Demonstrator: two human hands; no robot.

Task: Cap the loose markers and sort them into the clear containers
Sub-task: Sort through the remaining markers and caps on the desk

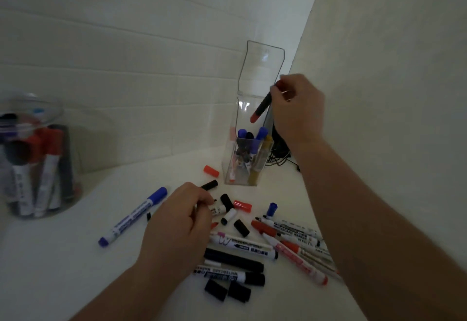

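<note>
The fingers of my right hand pinch the top end of a dark marker with a red cap, tilted cap-down into the tall clear plastic container. My left hand curls its fingers round a white-barrelled marker among loose markers on the white table.

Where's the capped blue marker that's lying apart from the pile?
Head view: the blue marker lies diagonally just left of the left hand, between the round jar and the marker pile.
</note>
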